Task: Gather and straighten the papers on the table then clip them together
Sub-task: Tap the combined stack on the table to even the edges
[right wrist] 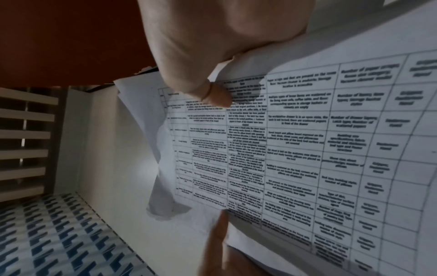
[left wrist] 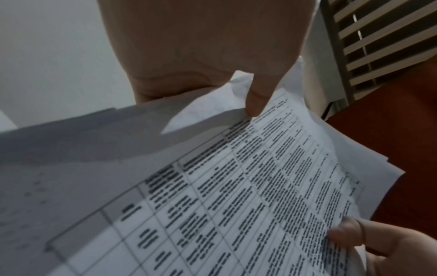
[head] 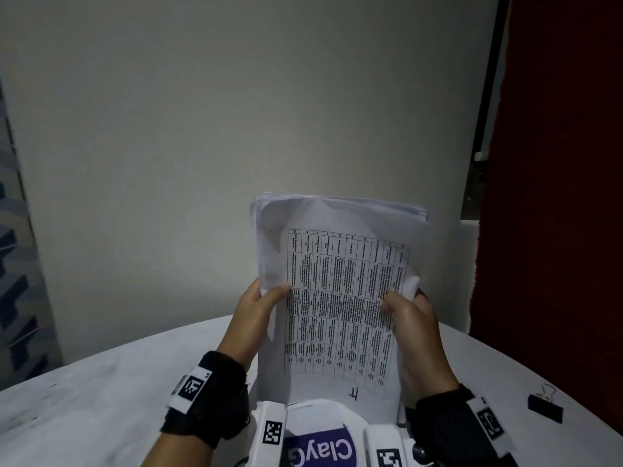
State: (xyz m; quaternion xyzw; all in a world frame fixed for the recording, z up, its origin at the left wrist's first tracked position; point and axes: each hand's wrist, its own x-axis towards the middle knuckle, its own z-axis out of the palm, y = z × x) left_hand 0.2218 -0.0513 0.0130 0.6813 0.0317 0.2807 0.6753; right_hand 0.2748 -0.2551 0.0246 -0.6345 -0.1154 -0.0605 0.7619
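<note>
A stack of white papers (head: 340, 298) with a printed table on the front sheet stands upright above the white table (head: 101, 399). My left hand (head: 259, 301) grips the stack's left edge, thumb on the front sheet. My right hand (head: 409, 308) grips the right edge, thumb over the print. The top edges of the sheets are uneven. In the left wrist view my left thumb (left wrist: 256, 99) pinches the papers (left wrist: 236, 186); in the right wrist view my right thumb (right wrist: 216, 95) presses on the papers (right wrist: 307, 149). A black binder clip (head: 545, 406) lies on the table to the right of my right wrist.
A pale wall (head: 236, 129) rises right behind the round table. A dark red panel (head: 556, 197) stands at the right. A blue-patterned surface (head: 17, 298) shows at the far left.
</note>
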